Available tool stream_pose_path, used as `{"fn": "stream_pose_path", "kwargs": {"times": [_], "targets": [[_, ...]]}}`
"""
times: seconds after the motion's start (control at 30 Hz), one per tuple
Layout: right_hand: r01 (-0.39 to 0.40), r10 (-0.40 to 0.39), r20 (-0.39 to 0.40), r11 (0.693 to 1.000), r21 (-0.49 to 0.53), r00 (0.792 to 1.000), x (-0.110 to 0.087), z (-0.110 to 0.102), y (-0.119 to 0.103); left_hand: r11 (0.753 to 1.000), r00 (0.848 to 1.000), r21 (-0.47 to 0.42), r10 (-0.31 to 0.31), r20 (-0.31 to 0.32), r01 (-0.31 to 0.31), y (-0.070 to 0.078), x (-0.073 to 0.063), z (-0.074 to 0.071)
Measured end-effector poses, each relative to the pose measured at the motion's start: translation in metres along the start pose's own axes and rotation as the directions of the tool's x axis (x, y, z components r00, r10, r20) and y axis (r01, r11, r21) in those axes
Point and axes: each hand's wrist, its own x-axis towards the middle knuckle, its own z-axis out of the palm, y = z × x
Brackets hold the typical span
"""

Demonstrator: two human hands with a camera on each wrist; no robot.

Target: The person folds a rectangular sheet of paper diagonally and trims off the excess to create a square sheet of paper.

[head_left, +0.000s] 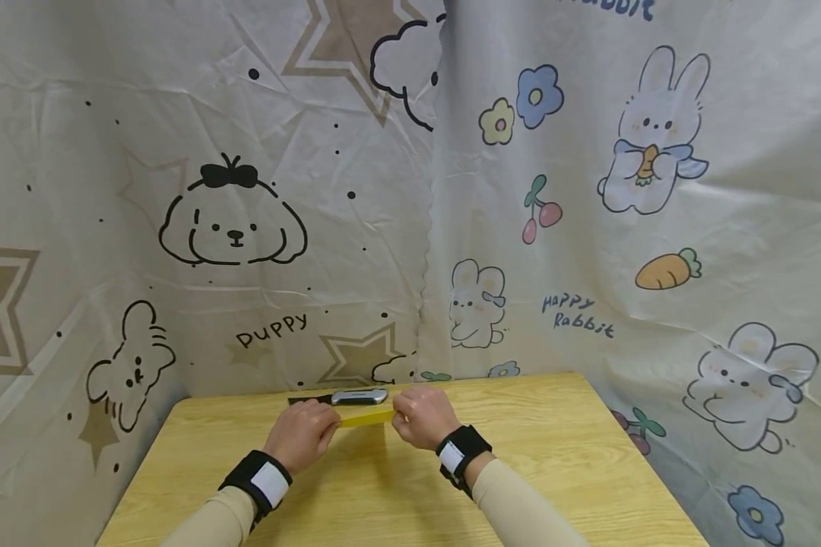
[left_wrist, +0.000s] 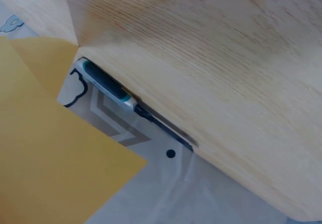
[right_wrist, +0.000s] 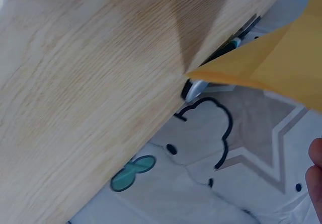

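Note:
Between both hands stretches a yellow sheet (head_left: 366, 418), likely paper, which looks like a narrow strip in the head view. My left hand (head_left: 304, 434) pinches its left end, and my right hand (head_left: 426, 416) grips the right end with curled fingers. The sheet (left_wrist: 55, 148) fills the lower left of the left wrist view. In the right wrist view the sheet (right_wrist: 282, 58) shows a crease and tapers to a corner, with fingertips (right_wrist: 317, 156) at the right border.
Along the table's (head_left: 520, 456) back edge lies a tool (head_left: 359, 396) with a silver and dark handle and a flat black blade-like part. Printed cloth (head_left: 356, 289) with cartoon animals hangs behind and beside the table. Each wrist wears a black strap (head_left: 256, 480).

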Motion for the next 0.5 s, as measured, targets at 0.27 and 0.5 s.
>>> {"fn": "stream_pose_path", "kwargs": {"times": [0.27,0.5], "targets": [[-0.055,0.055,-0.034,0.998,0.008,0.998,-0.009,-0.002,0.012,0.999,0.999,0.015,-0.043,-0.005,0.043,-0.016,-0.011,-0.002],[-0.002,0.003,-0.037,1.0,0.018,0.999,0.003,-0.005,-0.001,0.998,0.999,0.055,0.0,0.049,-0.002,-0.011,-0.007,-0.006]]}}
